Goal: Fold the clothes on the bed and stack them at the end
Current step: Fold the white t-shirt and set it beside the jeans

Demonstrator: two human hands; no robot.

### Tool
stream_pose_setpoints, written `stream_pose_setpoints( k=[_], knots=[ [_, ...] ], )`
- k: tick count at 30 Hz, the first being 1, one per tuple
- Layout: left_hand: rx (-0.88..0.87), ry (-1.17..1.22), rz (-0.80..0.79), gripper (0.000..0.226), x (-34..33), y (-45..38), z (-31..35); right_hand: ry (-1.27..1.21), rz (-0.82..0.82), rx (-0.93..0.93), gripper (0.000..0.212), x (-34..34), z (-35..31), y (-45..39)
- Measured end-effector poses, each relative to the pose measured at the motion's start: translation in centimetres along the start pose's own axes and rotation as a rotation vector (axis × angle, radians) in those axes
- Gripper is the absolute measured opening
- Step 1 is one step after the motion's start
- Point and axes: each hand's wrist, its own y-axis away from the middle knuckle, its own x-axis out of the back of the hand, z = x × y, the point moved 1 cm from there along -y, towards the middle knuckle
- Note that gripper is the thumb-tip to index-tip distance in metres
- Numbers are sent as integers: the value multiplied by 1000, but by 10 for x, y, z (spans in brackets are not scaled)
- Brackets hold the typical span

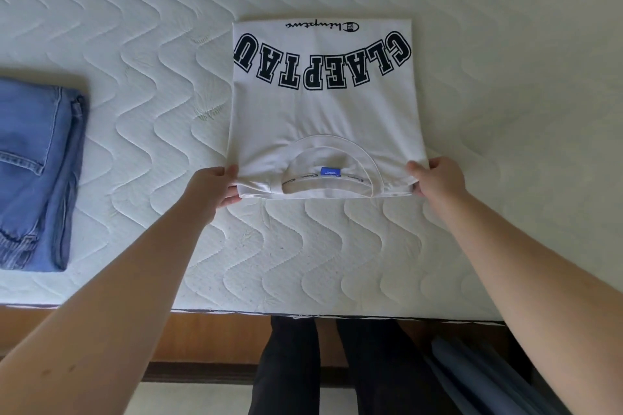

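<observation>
A white T-shirt (323,111) with black block letters lies flat on the quilted mattress (151,44), sides folded in, collar and blue label toward me. My left hand (215,184) pinches its near left corner, thumb on top and fingers under the fabric. My right hand (435,178) pinches the near right corner the same way. Folded blue jeans (37,172) lie at the left edge of the view, apart from the shirt.
The mattress's front edge (236,308) runs across the lower view, with a wooden bed frame (209,337) below it. My dark trouser legs (337,367) stand against the frame. Grey-blue fabric (472,377) hangs at the lower right.
</observation>
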Motion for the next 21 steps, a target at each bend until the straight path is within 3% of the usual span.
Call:
stream_pose_setpoints(
  k=[3, 7, 12, 18, 21],
  knots=[
    [-21, -54, -29, 27, -4, -2, -6, 104, -64, 15, 37, 3, 2, 4],
    [-55, -74, -43, 29, -8, -5, -10, -52, -199, -51, 32, -5, -4, 8],
    [-17, 75, -98, 41, -13, 0, -17, -221, -183, -121, 24, -15, 2, 13],
    [-71, 194, 36, 27, -24, 8, -32, -216, -137, -37, 20, -13, 16, 13],
    [-136, 87, 113, 24, -25, 12, -39, -95, -96, -5, 24, -12, 24, 17]
  ],
)
